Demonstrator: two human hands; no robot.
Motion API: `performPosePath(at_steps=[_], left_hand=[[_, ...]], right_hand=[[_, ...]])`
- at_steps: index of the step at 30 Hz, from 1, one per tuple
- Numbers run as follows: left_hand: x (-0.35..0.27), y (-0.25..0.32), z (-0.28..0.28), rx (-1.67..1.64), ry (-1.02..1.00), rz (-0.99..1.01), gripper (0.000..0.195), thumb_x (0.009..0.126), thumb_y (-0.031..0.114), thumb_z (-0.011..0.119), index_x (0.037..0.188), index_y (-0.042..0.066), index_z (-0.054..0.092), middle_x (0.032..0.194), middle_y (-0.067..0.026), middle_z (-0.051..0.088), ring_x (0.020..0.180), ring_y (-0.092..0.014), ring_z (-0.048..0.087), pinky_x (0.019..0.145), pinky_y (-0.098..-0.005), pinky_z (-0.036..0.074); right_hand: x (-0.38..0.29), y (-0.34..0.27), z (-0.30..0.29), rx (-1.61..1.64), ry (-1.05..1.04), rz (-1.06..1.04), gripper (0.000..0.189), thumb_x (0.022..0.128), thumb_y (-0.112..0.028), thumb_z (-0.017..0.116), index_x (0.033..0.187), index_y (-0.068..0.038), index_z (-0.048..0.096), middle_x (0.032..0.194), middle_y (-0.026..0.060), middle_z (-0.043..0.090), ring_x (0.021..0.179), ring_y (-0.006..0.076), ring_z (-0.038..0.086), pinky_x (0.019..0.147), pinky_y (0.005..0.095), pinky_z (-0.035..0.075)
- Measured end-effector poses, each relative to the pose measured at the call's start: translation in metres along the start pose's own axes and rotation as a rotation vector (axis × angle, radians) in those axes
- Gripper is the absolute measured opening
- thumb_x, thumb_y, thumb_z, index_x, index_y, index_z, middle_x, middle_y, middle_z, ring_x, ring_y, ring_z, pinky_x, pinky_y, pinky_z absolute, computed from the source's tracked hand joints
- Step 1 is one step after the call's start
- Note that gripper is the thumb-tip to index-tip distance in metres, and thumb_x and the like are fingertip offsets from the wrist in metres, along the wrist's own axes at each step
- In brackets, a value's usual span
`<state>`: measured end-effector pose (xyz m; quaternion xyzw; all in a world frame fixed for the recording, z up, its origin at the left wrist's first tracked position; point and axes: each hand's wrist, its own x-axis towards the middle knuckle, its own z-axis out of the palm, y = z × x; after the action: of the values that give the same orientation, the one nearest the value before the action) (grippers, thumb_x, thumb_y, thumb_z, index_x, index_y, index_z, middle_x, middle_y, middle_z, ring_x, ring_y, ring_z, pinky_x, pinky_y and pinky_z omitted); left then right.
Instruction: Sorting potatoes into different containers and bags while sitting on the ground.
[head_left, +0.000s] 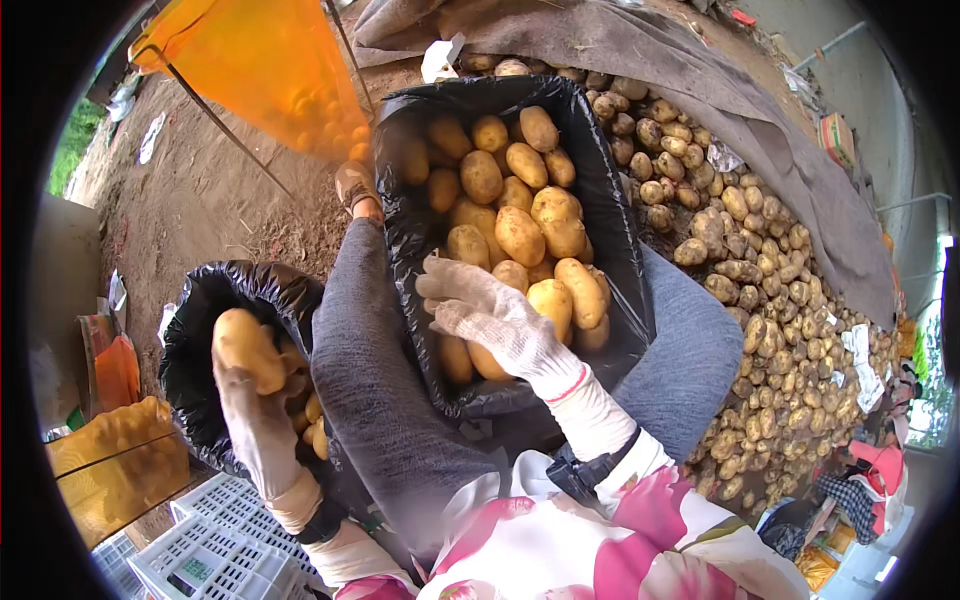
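Note:
My left hand (251, 409), in a pale knit glove, holds a large smooth potato (244, 349) over a smaller container lined with black plastic (199, 300), where more potatoes show. My right hand (495, 311), gloved likewise, is over the near left part of a larger container lined with black plastic (397, 255) between my knees. Its fingers are slightly spread, and no potato shows in its grip. Many yellow potatoes (520, 236) fill much of this larger container. Whether the right palm touches those beneath it is hidden.
A big heap of potatoes (772, 360) spreads on the right beside a grey cloth (765, 150). An orange mesh bag (262, 67) hangs on a metal frame at the upper left. White plastic crates (217, 547) and a filled yellow mesh bag (124, 465) stand lower left. A person (877, 480) is far right.

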<state>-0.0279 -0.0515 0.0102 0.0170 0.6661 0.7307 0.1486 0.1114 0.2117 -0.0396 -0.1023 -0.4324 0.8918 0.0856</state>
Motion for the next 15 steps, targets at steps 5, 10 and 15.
performPosePath(at_steps=[5, 10, 15], left_hand=[[-0.045, 0.008, 0.11, 0.086, -0.573, -0.097, 0.061, 0.092, 0.015, 0.067, 0.146, -0.002, 0.043, 0.13, -0.0155, 0.059, 0.106, -0.02, 0.062, 0.096, -0.0293, 0.049], [-0.045, -0.069, 0.129, 0.667, -0.47, 0.305, 0.051, 0.084, 0.009, 0.076, 0.131, 0.0, 0.058, 0.119, -0.0148, 0.066, 0.107, -0.023, 0.065, 0.094, -0.0307, 0.05], [-0.041, -0.094, 0.155, 0.809, -0.545, 0.643, 0.047, 0.077, 0.008, 0.078, 0.121, 0.0, 0.062, 0.113, -0.0195, 0.066, 0.103, -0.036, 0.066, 0.09, -0.0387, 0.054]], right_hand=[[-0.008, -0.008, -0.013, 0.515, 0.026, -0.043, 0.059, 0.096, -0.017, 0.065, 0.148, -0.011, 0.039, 0.134, 0.0127, 0.055, 0.115, 0.0257, 0.061, 0.089, 0.041, 0.058], [-0.008, -0.058, -0.078, -0.064, 0.603, -0.154, 0.058, 0.093, -0.02, 0.068, 0.146, -0.009, 0.046, 0.135, 0.009, 0.054, 0.118, 0.0152, 0.056, 0.078, 0.0269, 0.058], [0.032, -0.107, -0.131, -1.754, 0.752, -0.54, 0.06, 0.089, -0.029, 0.069, 0.14, -0.003, 0.05, 0.142, 0.0168, 0.049, 0.127, 0.0325, 0.052, 0.111, 0.0433, 0.039]])
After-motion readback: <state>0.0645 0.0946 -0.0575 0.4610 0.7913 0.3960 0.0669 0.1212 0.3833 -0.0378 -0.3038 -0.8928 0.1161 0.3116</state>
